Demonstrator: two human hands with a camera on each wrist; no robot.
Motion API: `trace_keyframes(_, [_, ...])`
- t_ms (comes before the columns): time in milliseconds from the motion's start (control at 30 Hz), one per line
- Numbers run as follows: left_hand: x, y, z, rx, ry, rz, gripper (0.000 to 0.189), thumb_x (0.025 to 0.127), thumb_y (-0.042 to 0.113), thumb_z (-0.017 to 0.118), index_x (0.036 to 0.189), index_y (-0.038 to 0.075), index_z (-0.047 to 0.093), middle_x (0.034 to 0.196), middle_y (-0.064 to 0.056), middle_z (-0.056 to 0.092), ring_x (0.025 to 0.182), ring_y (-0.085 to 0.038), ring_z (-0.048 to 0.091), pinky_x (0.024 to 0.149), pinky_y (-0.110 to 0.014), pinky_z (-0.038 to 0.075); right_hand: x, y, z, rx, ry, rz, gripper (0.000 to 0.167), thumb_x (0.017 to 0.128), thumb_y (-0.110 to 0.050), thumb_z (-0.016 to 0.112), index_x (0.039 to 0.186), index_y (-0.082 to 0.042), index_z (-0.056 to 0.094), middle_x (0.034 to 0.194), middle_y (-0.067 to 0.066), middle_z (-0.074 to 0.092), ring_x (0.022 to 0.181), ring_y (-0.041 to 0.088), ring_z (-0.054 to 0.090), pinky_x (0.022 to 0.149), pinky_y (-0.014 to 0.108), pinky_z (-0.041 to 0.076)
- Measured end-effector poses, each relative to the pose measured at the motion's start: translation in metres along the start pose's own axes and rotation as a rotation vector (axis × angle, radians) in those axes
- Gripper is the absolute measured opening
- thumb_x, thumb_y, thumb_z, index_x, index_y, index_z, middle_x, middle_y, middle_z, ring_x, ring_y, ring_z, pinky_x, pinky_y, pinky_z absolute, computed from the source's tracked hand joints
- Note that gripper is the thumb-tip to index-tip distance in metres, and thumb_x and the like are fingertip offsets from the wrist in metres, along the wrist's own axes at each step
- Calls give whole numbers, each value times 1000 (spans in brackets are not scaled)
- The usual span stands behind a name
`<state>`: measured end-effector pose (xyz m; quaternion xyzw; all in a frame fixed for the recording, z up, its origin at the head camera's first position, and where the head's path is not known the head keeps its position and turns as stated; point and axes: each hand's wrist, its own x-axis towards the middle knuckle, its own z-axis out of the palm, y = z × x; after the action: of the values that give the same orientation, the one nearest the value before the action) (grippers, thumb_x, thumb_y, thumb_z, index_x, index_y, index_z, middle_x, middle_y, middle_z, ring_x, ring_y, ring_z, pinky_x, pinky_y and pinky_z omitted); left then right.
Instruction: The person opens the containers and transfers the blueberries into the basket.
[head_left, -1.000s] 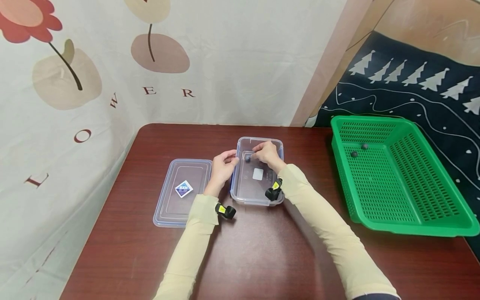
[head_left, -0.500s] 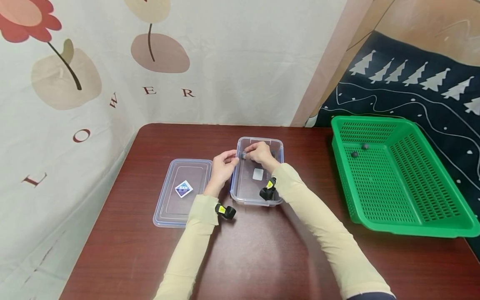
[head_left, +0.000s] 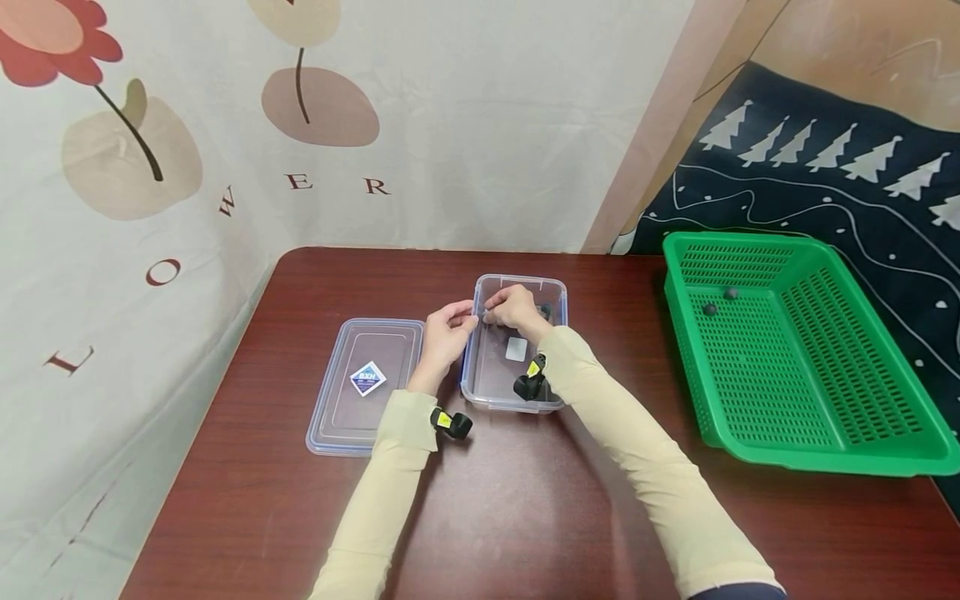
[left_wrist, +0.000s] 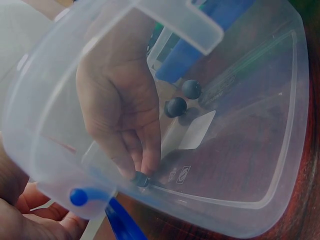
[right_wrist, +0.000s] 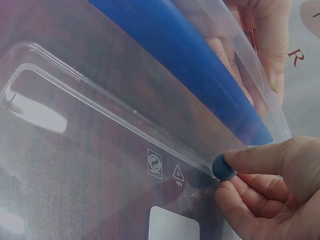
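In the head view my right hand (head_left: 516, 310) reaches into a clear plastic box (head_left: 498, 383). Thumb and fingers pinch a small dark blue ball (right_wrist: 224, 167) low beside the wall with the blue latch (right_wrist: 190, 70), as the right wrist view shows. Two more dark balls, one nearer (left_wrist: 176, 107) and one farther (left_wrist: 191, 89), lie in the box past the right hand. My left hand (head_left: 447, 333) grips the box's left rim, fingers bent at the wall. Left of it, the box's lid (head_left: 363, 425) with a blue-and-white label lies flat on the table.
A green slotted basket (head_left: 787, 454) stands at the table's right side. Two small dark balls, one left (head_left: 710, 309) and one right (head_left: 731, 293), sit inside it. A printed curtain (head_left: 480, 167) hangs behind the brown table (head_left: 510, 517).
My right hand has moved left inside the box to its left wall. The ball that lay on the box floor is now between its fingertips. The left hand has stayed put.
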<state>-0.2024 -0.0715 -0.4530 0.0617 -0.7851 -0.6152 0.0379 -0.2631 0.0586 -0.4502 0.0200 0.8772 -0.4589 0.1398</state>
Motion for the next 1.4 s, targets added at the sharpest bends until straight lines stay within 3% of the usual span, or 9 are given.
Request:
trace_keyframes(300, [0, 0, 0, -12, -3, 2, 28, 84, -1, 62, 112, -4, 65, 103, -21, 67, 90, -26, 63, 75, -25, 51, 2, -1, 3, -14, -8, 16, 16, 71, -1, 77, 86, 0, 72, 73, 6, 67, 54, 7, 54, 53, 18, 46])
trace_keyframes(567, [0, 0, 0, -13, -10, 8, 28, 85, -1, 62, 112, -5, 64, 104, -21, 66, 90, -28, 63, 75, -26, 51, -4, -3, -4, 17, -24, 36, 16, 73, -4, 77, 88, -1, 72, 85, 10, 69, 63, 12, 61, 61, 22, 51])
trace_keyframes(833, [0, 2, 0, -30, -7, 10, 28, 84, -3, 62, 112, -6, 64, 103, -22, 66, 89, -27, 62, 71, -21, 50, -9, -8, -20, 20, 34, 16, 16, 73, -7, 75, 88, -2, 72, 93, 10, 68, 79, 17, 56, 68, 25, 48])
trace_keyframes(1100, [-1, 3, -1, -14, -14, -7, 28, 85, -1, 63, 113, -5, 64, 104, -21, 66, 92, -28, 62, 77, -29, 52, -20, -13, -43, 183, 17, 15, 23, 76, -5, 75, 97, 2, 69, 102, 14, 67, 81, 21, 67, 82, 36, 53])
trace_keyframes(1400, [-1, 1, -1, -2, -17, -8, 28, 85, 0, 63, 113, -4, 64, 104, -21, 66, 94, -28, 62, 80, -31, 52, -30, -14, -69, 246, 26, -22, 27, 77, -2, 74, 102, 5, 67, 86, 11, 67, 76, 17, 67, 84, 40, 52])
